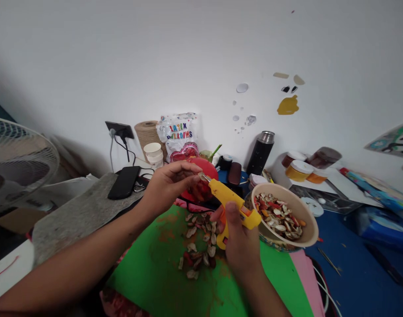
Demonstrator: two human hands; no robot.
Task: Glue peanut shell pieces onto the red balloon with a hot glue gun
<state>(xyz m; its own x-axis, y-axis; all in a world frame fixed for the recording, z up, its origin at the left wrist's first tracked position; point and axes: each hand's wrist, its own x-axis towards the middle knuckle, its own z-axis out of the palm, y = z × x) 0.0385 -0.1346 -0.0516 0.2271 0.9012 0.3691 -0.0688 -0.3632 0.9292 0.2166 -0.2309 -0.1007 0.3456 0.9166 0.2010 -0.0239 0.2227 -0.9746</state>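
Note:
My right hand [239, 240] grips a yellow glue gun [232, 202] by its handle, nozzle pointing up and left. My left hand [170, 182] pinches a small piece right at the nozzle tip; the piece is too small to name. Below both hands lies a green sheet [148, 273] with several painted shell pieces [199, 244] laid in a cluster. A beige bowl [309, 224] full of coloured shell pieces stands tilted just right of the glue gun.
A red round object [206, 169] sits behind the hands. Along the wall stand a twine roll [148, 132], paper cups [153, 152], a balloon packet [178, 132], a black flask [261, 152] and paint jars [298, 169]. A phone [124, 181] lies left; a fan [16, 158] stands far left.

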